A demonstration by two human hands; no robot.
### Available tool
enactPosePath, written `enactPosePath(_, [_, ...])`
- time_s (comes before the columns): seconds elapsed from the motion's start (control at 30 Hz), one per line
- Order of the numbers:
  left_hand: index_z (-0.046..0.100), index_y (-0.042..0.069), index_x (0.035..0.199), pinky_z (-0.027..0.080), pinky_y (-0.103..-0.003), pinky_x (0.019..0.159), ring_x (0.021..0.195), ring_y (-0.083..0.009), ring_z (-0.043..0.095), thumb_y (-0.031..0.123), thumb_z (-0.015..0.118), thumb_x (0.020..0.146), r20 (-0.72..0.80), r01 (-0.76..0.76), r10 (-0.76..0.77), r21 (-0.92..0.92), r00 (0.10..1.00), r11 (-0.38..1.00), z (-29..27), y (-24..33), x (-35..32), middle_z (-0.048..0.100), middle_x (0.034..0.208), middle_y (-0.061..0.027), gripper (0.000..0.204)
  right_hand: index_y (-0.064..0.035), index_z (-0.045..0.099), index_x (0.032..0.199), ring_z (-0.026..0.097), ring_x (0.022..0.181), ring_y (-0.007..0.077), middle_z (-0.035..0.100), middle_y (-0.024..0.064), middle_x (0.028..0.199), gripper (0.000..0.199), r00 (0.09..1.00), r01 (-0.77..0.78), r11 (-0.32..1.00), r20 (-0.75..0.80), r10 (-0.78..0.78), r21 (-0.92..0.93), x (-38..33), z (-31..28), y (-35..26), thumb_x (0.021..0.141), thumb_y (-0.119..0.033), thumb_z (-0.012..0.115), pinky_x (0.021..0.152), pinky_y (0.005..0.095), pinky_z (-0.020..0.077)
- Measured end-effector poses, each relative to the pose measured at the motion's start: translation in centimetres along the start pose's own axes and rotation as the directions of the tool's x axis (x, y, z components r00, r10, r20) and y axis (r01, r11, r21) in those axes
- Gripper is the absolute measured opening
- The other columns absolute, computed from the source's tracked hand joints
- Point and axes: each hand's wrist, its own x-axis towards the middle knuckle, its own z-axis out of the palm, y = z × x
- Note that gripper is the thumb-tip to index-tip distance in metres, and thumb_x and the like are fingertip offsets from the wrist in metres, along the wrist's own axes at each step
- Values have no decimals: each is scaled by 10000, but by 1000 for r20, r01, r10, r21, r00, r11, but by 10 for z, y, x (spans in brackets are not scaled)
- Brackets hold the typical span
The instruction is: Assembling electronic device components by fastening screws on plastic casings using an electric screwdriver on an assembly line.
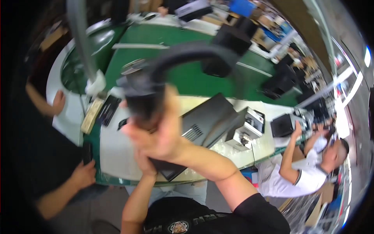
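My right hand (159,132) is raised in front of me with its fingers wrapped round a black cylindrical tool (146,97). Motion blurs the tool, and a thick black cord or hose (187,50) arches away from it to the right. Beneath my right arm lies a flat black housing (212,117) with a row of vent slots, set slantwise on a white work mat (117,156). My left hand (146,164) is at the near left end of that housing and seems to touch it; its fingers are largely hidden behind my right hand.
Right of the housing stands an open white-and-grey box-shaped unit (245,130). A black case (282,124) is near a co-worker in white (300,171). At left, another person's hand (83,175) holds a dark phone-like object (87,153). Black boxes (224,50) sit on the green bench (175,80).
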Motion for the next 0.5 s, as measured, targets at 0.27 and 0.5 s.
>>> enactPosePath(0.27, [560,-7,1122,445,-346,859,965,-190,563,298,384,977,65,174,-163,-276,985,945,14,28,27,602,1061,-106,381,44,139,1442,561,919,184,546,183,1165,831,950,261,885,-62,-307,-386,12,-28,-13,842,-160,676,826,327,461])
enactPosePath(0.5, [605,-14,962,475,-329,690,756,-179,595,247,433,975,-35,284,-298,-215,954,934,7,-135,4,635,812,-90,313,-15,419,1217,620,593,154,585,192,1043,372,970,159,919,-229,-78,360,-28,-121,-89,898,-169,532,561,285,540])
